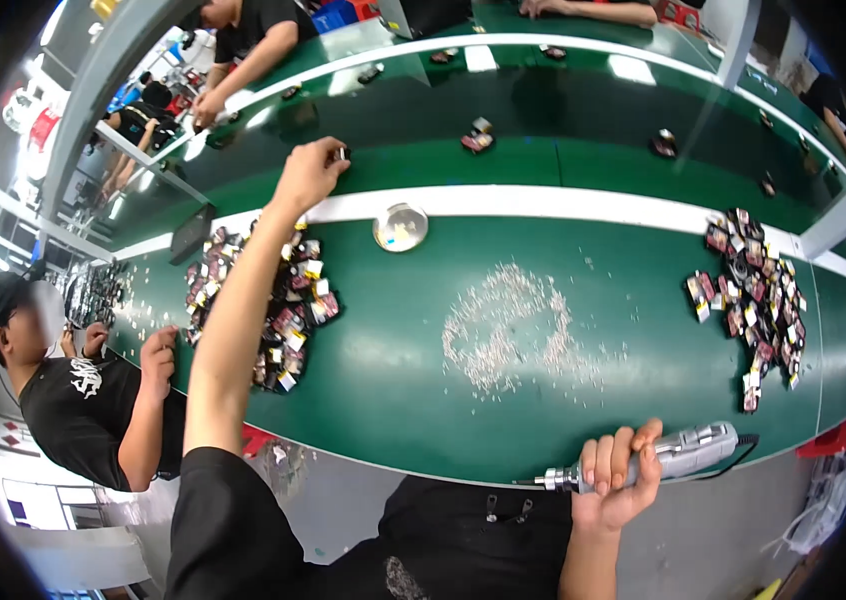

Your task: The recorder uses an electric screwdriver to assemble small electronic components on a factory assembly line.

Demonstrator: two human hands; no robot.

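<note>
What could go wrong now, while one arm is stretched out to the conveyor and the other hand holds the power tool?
1. The left hand pinches a small part at full stretch over the belt; it might slip and drop.
2. The left forearm passes right above the pile of small parts and could knock some off.
3. The right hand holds the electric screwdriver at the table edge, so it may catch there.

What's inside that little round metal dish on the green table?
The small round shiny metal dish holds a few tiny pale bits near its middle. What they are is too small to tell.
</note>
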